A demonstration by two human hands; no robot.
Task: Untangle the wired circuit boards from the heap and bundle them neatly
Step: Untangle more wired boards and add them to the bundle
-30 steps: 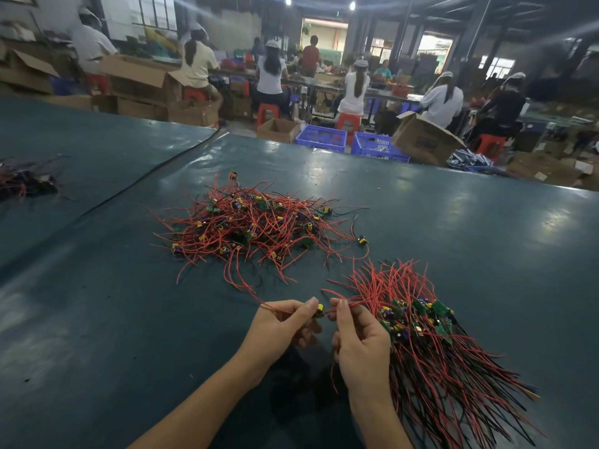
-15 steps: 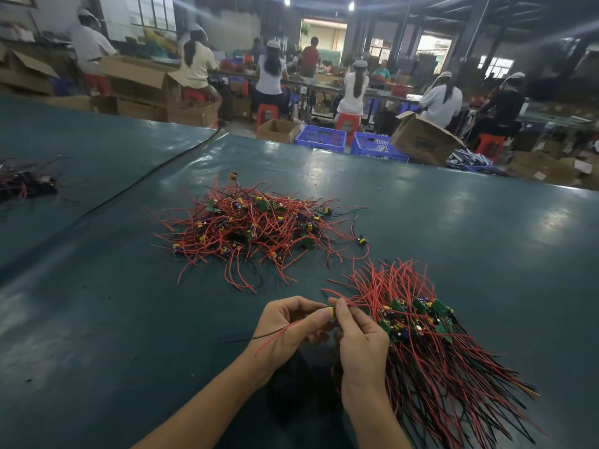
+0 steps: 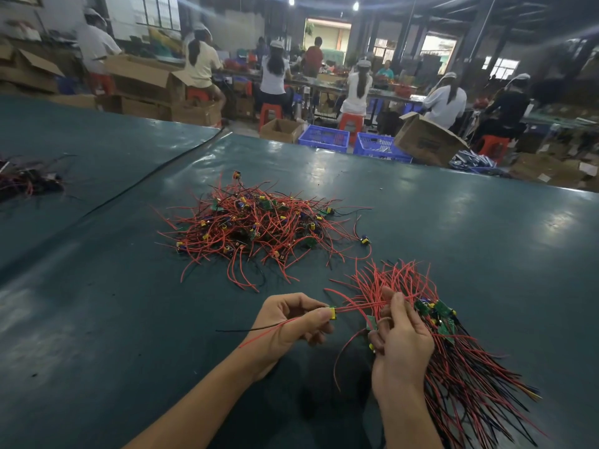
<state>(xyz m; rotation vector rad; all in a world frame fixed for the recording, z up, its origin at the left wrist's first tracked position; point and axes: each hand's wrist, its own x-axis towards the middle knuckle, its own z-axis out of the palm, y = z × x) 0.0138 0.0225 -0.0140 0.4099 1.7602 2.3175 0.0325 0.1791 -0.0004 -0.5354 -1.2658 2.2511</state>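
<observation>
A small wired board [image 3: 332,313] with a yellow part is pinched between the thumb and fingers [image 3: 304,301] of the left hand [image 3: 288,322]. Its red and black wires trail back across the palm. Just right of it, the right hand [image 3: 402,348] curls its fingers [image 3: 397,306] round a green board [image 3: 371,323] and some red wires at the edge of the bundle [image 3: 470,377]. The bundle fans out to the right of those fingers (boards together, wires running one way). Beyond both sets of fingers, apart from them, the tangled heap [image 3: 259,225] lies on the dark teal surface [image 3: 97,319]. Far left sits another small pile [image 3: 29,181]. Behind are seated workers [image 3: 356,89], cardboard boxes [image 3: 428,140] and blue crates [image 3: 324,137].
</observation>
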